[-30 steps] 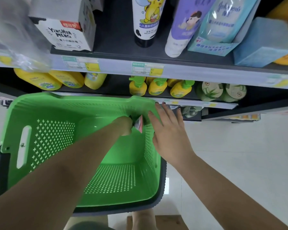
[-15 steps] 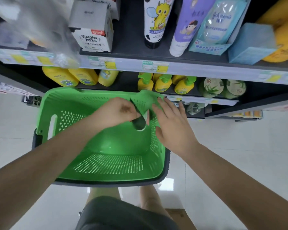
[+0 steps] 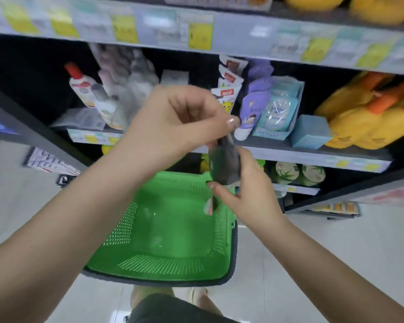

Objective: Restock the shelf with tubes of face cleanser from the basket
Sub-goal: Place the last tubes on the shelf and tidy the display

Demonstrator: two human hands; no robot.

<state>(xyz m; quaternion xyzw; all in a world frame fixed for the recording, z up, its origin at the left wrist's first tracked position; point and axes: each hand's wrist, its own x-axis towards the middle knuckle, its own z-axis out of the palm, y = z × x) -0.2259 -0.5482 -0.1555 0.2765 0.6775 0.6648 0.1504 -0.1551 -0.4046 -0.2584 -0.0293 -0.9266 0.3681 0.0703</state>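
My left hand [image 3: 180, 122] is raised in front of the shelf [image 3: 313, 157], pinching a tube of face cleanser [image 3: 224, 164] that hangs blurred with its dark cap end down. My right hand [image 3: 245, 194] comes up from below, thumb and fingers closed around that dark cap. Under both hands sits the green basket [image 3: 163, 229] on the floor. A white and red sliver, probably another tube [image 3: 208, 206], leans against the basket's right inner wall. Similar white tubes with a yellow cartoon [image 3: 226, 101] stand on the shelf just behind my left hand.
A purple tube [image 3: 250, 113], a pale blue pouch pack [image 3: 278, 113] and a blue box [image 3: 309, 131] stand to the right on the same shelf, with yellow bottles [image 3: 364, 122] beyond. A price-label rail [image 3: 196, 29] runs overhead. White tiled floor [image 3: 336, 241] surrounds the basket.
My left hand has lifted the tube out of the basket up to shelf height. My right hand left the basket rim and took the cap end. The view tilted upward.
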